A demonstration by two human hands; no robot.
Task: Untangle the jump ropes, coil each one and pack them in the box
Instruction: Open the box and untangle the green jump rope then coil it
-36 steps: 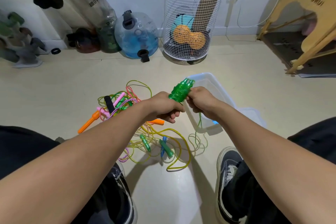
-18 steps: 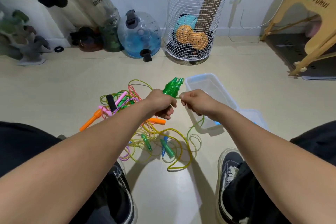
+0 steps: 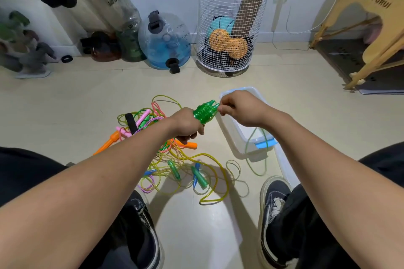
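My left hand (image 3: 189, 125) grips the handles of a green jump rope (image 3: 205, 111), whose cord is wound tightly round them into a bundle. My right hand (image 3: 240, 109) pinches the free green cord at the bundle's tip. The loose tail of that cord hangs down under my right wrist and loops over the floor beside the box. A clear plastic box (image 3: 240, 140) lies on the floor under my right hand. Left of it sits a tangled pile of jump ropes (image 3: 175, 159) with orange, pink, green and blue handles and yellow, pink and purple cords.
The box lid (image 3: 284, 168) lies beside the box, by my right shoe (image 3: 273, 207). My left shoe (image 3: 142, 225) is near the pile. A white wire basket (image 3: 227, 28), water jugs (image 3: 166, 41) and a wooden stool (image 3: 371, 28) stand along the back.
My right hand has gone round the bundle once more, from beside it to its tip, winding on more green cord. The loose tail on the floor has grown shorter. The view has tilted slightly.
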